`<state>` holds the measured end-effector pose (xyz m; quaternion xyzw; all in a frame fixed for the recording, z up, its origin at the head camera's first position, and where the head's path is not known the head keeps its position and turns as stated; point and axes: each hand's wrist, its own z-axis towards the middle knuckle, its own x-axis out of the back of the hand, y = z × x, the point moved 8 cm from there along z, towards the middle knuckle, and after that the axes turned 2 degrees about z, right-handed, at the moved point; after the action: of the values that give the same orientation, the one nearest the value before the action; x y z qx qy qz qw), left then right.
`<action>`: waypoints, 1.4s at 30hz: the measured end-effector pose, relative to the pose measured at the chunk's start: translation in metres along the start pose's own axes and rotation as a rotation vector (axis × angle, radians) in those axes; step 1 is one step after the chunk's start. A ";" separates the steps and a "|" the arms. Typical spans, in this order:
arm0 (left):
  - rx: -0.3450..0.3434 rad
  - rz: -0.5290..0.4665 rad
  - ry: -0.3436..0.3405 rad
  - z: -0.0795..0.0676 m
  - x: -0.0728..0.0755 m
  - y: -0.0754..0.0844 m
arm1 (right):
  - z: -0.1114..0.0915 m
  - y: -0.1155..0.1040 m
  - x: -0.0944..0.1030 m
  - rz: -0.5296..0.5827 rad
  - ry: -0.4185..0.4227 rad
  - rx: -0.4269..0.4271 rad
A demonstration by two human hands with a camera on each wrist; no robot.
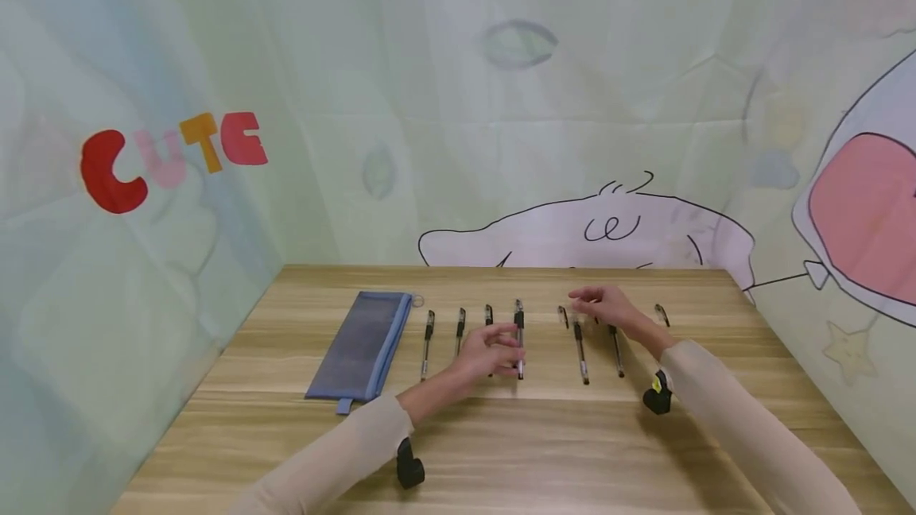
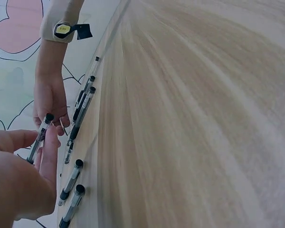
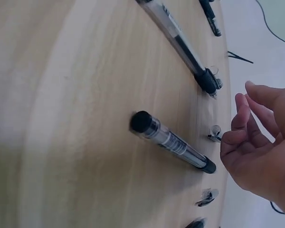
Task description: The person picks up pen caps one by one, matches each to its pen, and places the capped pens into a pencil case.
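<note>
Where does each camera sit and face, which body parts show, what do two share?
Head: on the head, facing forward and down at gel pens and blue pouch; left hand, right hand, sleeves show.
Left wrist: worn there, facing across the tabletop; both hands, right sleeve show.
Right wrist: worn there, facing gel pens; only the right hand shows.
Head and left wrist share both hands.

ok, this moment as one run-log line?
left grip: pinches pen | right grip: holds nothing, near loose cap | pouch: flat on table, left of other pens
</note>
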<state>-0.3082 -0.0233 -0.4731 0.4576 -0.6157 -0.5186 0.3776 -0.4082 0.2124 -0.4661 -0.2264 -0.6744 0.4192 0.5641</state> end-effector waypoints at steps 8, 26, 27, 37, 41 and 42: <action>0.008 -0.005 -0.023 0.001 -0.003 -0.004 | 0.015 -0.012 -0.015 -0.203 -0.026 0.131; 0.009 -0.015 -0.033 0.006 -0.007 -0.007 | 0.022 -0.021 -0.026 -0.312 -0.003 0.133; 0.006 -0.012 -0.033 0.007 -0.007 -0.007 | 0.023 -0.023 -0.026 -0.304 0.001 0.127; 0.004 -0.018 -0.061 0.009 -0.014 -0.004 | 0.017 -0.036 -0.017 -0.025 0.024 -0.025; 0.000 -0.016 -0.071 0.010 -0.017 -0.002 | 0.016 -0.038 -0.019 0.119 0.013 -0.095; -0.003 -0.015 -0.074 0.010 -0.018 -0.002 | 0.016 -0.039 -0.019 0.152 0.010 -0.110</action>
<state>-0.3115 -0.0033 -0.4766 0.4421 -0.6250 -0.5387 0.3516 -0.4118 0.1712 -0.4456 -0.3095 -0.6745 0.4221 0.5206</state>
